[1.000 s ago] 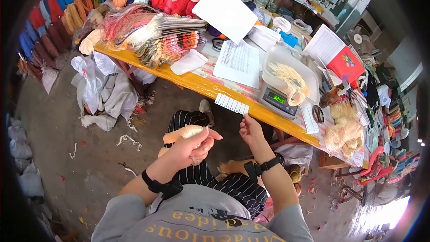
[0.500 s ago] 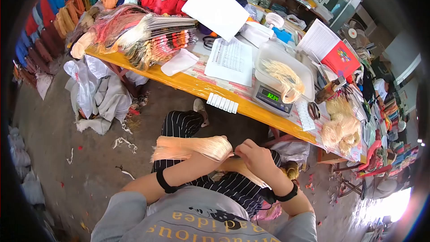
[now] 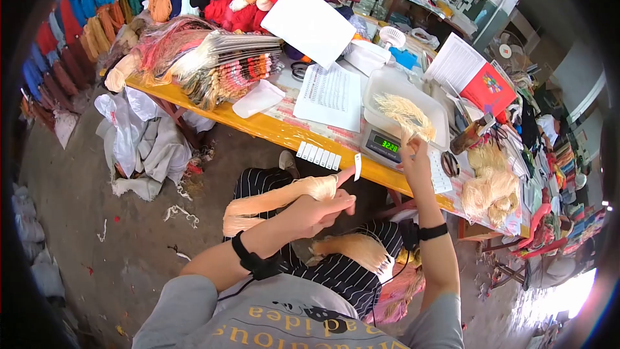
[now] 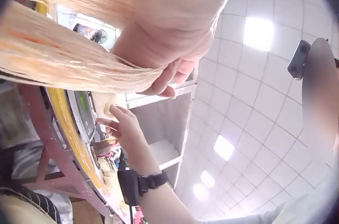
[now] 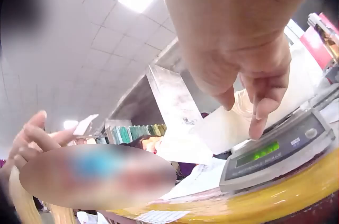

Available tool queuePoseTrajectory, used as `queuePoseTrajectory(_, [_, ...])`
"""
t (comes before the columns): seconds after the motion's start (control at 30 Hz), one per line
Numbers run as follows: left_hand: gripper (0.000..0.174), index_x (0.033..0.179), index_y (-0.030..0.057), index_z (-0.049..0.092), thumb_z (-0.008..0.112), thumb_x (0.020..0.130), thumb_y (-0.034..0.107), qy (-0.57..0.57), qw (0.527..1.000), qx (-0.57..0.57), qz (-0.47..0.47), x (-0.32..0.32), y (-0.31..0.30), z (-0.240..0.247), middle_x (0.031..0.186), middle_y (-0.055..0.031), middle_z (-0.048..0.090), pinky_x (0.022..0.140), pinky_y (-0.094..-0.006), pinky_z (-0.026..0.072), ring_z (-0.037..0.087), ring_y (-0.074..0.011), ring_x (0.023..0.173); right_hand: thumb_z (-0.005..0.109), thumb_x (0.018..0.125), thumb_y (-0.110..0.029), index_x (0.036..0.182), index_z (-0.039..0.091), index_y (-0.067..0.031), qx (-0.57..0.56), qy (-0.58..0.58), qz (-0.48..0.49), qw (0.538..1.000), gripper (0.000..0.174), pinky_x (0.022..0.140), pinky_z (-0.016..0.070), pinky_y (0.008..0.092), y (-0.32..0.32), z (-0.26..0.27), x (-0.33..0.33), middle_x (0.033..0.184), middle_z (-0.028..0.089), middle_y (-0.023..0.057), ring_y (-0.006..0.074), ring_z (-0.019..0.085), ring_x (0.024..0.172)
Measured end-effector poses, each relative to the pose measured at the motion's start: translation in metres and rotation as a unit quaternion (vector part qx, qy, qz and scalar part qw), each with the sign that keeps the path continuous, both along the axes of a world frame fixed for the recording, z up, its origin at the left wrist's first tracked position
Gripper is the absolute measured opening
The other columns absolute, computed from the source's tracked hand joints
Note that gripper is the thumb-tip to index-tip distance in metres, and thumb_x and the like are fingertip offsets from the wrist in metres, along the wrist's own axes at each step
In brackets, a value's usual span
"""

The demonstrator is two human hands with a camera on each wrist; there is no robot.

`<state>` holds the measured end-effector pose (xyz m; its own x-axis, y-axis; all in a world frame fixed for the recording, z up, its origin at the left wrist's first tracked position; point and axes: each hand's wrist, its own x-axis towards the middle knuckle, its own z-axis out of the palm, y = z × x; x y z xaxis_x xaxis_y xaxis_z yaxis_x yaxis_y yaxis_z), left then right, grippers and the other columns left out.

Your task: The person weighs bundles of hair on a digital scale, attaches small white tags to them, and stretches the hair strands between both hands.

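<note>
A pale peach yarn skein (image 3: 278,197) hangs looped over my left hand (image 3: 323,214), whose fingers curl round it. A small white label (image 3: 358,167) sits at the tip of the left index finger, which points toward the table. My right hand (image 3: 414,158) is at the plastic tray (image 3: 381,77) on the electronic scale (image 3: 386,147). In the right wrist view its thumb and fingers close on the end of the cream yarn (image 5: 243,104); most of that yarn (image 3: 405,110) lies in the tray. The green display is lit.
A row of white labels (image 3: 318,155) lines the table's yellow edge (image 3: 271,128). Behind are a printed sheet (image 3: 328,98) and black scissors (image 3: 299,70). Cream yarn bundles (image 3: 491,184) lie right of the scale. Another peach skein (image 3: 358,250) rests on my lap.
My right hand moved from the label row to my left hand, then up to the tray. One label now sits on the left index fingertip. The skein on the left hand swung into view.
</note>
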<state>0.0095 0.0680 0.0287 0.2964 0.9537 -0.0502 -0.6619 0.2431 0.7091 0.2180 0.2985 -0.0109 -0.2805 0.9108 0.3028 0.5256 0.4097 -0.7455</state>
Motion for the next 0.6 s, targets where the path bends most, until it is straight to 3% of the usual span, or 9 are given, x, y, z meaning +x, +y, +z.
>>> queuePoseTrajectory(0.07, [0.072,0.147,0.0139,0.005,0.051,0.091,0.01,0.045,0.998,0.017,0.035,0.006,0.011,0.005,0.093,-0.0052,0.055,0.042,-0.0143,0.0242,0.031,-0.0003,0.048,0.058,0.084,-0.013,0.12,0.038,0.0035,-0.033,-0.004,0.03,0.999,0.045,0.057,0.0526,0.0304,0.01,-0.008,-0.006,0.113,0.056,0.0226,0.0228,0.065,0.065])
queuePoseTrajectory(0.1, [0.075,0.147,0.0173,0.003,0.051,0.091,0.007,0.049,0.998,0.006,0.034,0.007,0.018,0.003,0.106,-0.007,0.056,0.043,-0.0142,0.0253,0.032,-0.0005,0.047,0.058,0.085,-0.012,0.112,0.045,0.0037,-0.022,0.056,0.031,0.998,0.034,0.05,0.0487,0.0277,0.007,-0.012,-0.011,0.092,0.062,0.0163,0.0184,0.061,0.055])
queuePoseTrajectory(0.13, [0.075,0.147,0.0173,0.003,0.051,0.091,0.007,0.048,0.998,0.007,0.038,0.008,0.024,0.003,0.106,-0.007,0.056,0.043,-0.0142,0.0253,0.032,-0.0005,0.047,0.058,0.085,-0.012,0.112,0.045,0.0037,-0.02,0.054,0.035,0.998,0.034,0.05,0.0487,0.0277,0.005,-0.013,-0.011,0.092,0.062,0.0163,0.0184,0.061,0.055])
queuePoseTrajectory(0.23, [0.077,0.147,0.0223,0.001,0.051,0.091,0.007,0.086,0.992,0.005,0.095,0.012,0.044,-0.003,0.11,-0.0049,0.058,0.043,-0.0147,0.0265,0.033,-0.0005,0.048,0.056,0.089,-0.016,0.089,0.055,-0.0013,-0.209,0.167,0.041,0.963,0.014,0.044,0.0349,0.0202,-0.038,0.025,-0.017,0.063,0.055,0.0019,0.0084,0.051,0.049])
queuePoseTrajectory(0.27, [0.077,0.147,0.0223,0.001,0.051,0.091,0.007,0.081,0.992,0.004,0.098,0.013,0.05,-0.005,0.11,-0.0049,0.058,0.043,-0.0147,0.0265,0.033,-0.0005,0.048,0.056,0.089,-0.016,0.089,0.055,-0.0013,-0.209,0.163,0.044,0.963,0.014,0.044,0.0349,0.0202,-0.055,0.035,-0.018,0.063,0.055,0.0019,0.0084,0.051,0.049])
queuePoseTrajectory(0.33, [0.077,0.147,0.0222,0.003,0.054,0.09,0.009,0.053,0.994,-0.014,0.099,0.015,0.061,-0.007,0.101,-0.0028,0.061,0.044,-0.015,0.0276,0.033,-0.0004,0.049,0.054,0.092,-0.019,0.088,0.057,-0.0025,-0.283,0.25,0.109,0.92,0.017,0.048,0.036,0.0186,-0.082,0.047,-0.015,0.064,0.056,0.0016,0.0079,0.053,0.053])
queuePoseTrajectory(0.37, [0.077,0.147,0.0211,0.007,0.058,0.089,0.012,0.052,0.994,-0.014,0.099,0.017,0.065,-0.008,0.091,-0.0013,0.063,0.045,-0.015,0.0282,0.034,-0.0008,0.049,0.054,0.092,-0.019,0.088,0.057,-0.0025,-0.283,0.248,0.107,0.92,0.017,0.048,0.036,0.0186,-0.093,0.051,-0.015,0.064,0.056,0.0016,0.0079,0.053,0.053])
queuePoseTrajectory(0.5, [0.076,0.147,0.0161,0.011,0.06,0.088,0.012,0.052,0.995,-0.025,0.083,0.027,0.072,-0.003,0.088,-0.0023,0.062,0.044,-0.0152,0.0284,0.037,-0.0015,0.05,0.053,0.093,-0.021,0.087,0.059,-0.0028,-0.306,0.234,0.14,0.912,0.02,0.052,0.0373,0.0185,-0.118,0.058,-0.016,0.066,0.059,0.0015,0.0078,0.055,0.056])
queuePoseTrajectory(0.6, [0.079,0.146,0.0104,0.011,0.062,0.086,0.01,0.046,0.99,0.0,0.13,0.031,0.075,-0.003,0.083,-0.0023,0.061,0.044,-0.0157,0.0296,0.042,-0.0024,0.052,0.052,0.094,-0.021,0.086,0.059,-0.0024,-0.301,0.224,0.161,0.913,0.021,0.054,0.0389,0.0196,-0.12,0.054,-0.014,0.07,0.061,0.0025,0.0086,0.058,0.058])
